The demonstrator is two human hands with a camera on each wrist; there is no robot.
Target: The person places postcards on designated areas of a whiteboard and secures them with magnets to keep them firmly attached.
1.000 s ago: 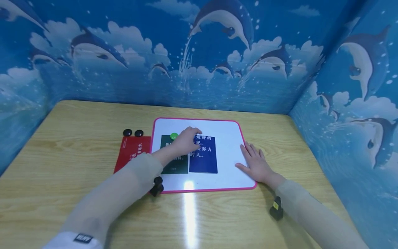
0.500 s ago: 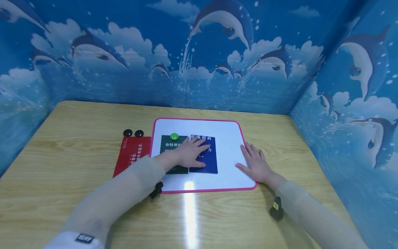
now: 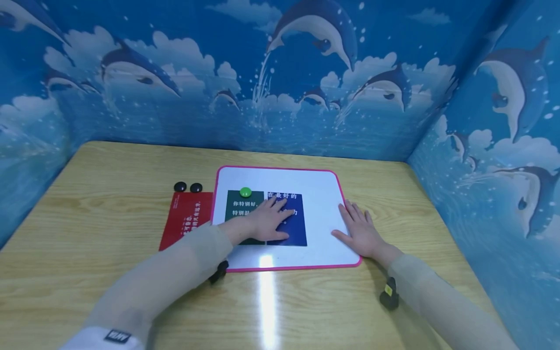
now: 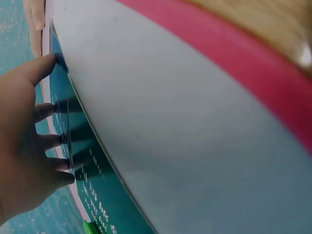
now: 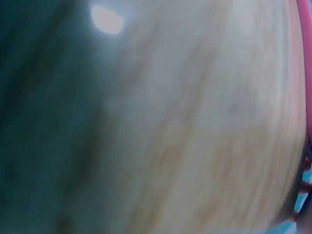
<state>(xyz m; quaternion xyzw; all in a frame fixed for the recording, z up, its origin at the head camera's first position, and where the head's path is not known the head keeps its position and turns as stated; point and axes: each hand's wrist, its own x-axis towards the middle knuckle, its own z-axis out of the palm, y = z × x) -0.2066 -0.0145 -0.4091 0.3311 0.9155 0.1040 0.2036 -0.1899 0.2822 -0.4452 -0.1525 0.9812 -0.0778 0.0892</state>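
My left hand [image 3: 268, 222] lies with spread, straight fingers on a dark blue card [image 3: 298, 234] with white lettering, on a pink-edged whiteboard [image 3: 321, 189]. Beneath that wrist, partly hidden, is a dark green card [image 3: 235, 198], edge to edge with the blue one. A round green magnet [image 3: 246, 192] sits on the green card's top edge. In the left wrist view, the fingertips [image 4: 63, 165] touch the cards' surface. My right hand [image 3: 360, 233] rests with fingers spread on the board's right edge; only bits of its fingers [image 5: 304, 187] show in the right wrist view.
Left of the board, a red card [image 3: 181, 214] with white lettering lies on the wooden table [image 3: 109, 209], partly covered by the left sleeve. Two black round magnets [image 3: 188, 187] sit just above it. Dolphin-patterned blue curtains [image 3: 280, 126] stand behind the table and at its sides.
My left hand has come down from the blue card's top edge and flattened over its left side. The blue card has slid slightly toward me. The right hand stays put.
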